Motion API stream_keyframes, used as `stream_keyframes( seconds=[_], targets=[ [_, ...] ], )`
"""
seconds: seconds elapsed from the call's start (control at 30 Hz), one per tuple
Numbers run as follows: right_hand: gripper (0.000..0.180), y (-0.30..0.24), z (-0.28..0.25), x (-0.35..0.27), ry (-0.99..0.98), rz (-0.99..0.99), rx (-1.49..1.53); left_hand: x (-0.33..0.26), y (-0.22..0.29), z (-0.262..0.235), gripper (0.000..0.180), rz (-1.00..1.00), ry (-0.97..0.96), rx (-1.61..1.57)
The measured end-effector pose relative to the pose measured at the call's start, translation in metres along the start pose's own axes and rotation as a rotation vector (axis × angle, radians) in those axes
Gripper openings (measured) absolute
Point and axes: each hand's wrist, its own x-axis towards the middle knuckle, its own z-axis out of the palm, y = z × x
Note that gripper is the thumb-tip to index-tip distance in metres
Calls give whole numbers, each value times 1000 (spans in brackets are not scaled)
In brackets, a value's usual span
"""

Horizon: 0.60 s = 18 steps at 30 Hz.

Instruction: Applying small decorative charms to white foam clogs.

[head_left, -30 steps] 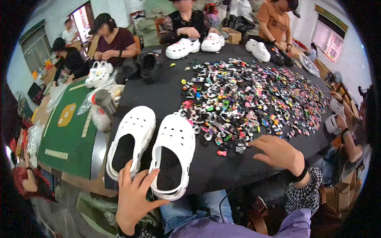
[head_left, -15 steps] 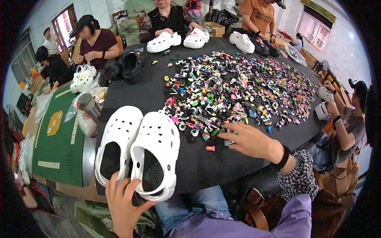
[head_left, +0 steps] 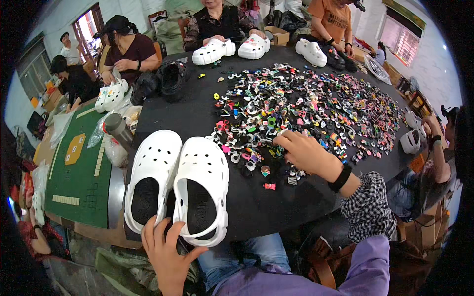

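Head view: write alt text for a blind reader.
A person's right hand reaches into a spread of small colourful charms on a black table, the left hand at the heels of two white clogs. Across it, a co-worker handles more white clogs.

White clogs (head_left: 190,170): moulded, foam-like plastic; smooth, satin, soft highlights. Insoles (head_left: 202,212): dark, matt, faintly embossed. Small charms (head_left: 306,113): plastic or rubbery by look; finish mixed, some glossy. Table (head_left: 261,212): black top, matt, even. Green mat (head_left: 81,177): cloth-like, flat, matt. Bottle (head_left: 118,127): grey, metallic look, dull sheen. Bag (head_left: 61,126): clear plastic film, crinkled, shiny. Carton (head_left: 279,37): brown cardboard, matt. Cuff (head_left: 368,209): checked cloth, gathered, puckered. Sleeve (head_left: 365,266): purple cloth, soft, fairly smooth. Trousers (head_left: 261,249): blue denim-like cloth, matt, creased.
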Motion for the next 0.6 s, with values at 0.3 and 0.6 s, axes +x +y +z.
stream_keyframes(
  seconds=[0.3, 0.6],
  targets=[
    [28, 55, 0, 4, 3, 179, 102, 26, -9, 19, 78, 3, 141, 138],
    [26, 47, 16, 8, 23, 111, 303, 29, -4, 19, 81, -28, 134, 151]
  ],
)
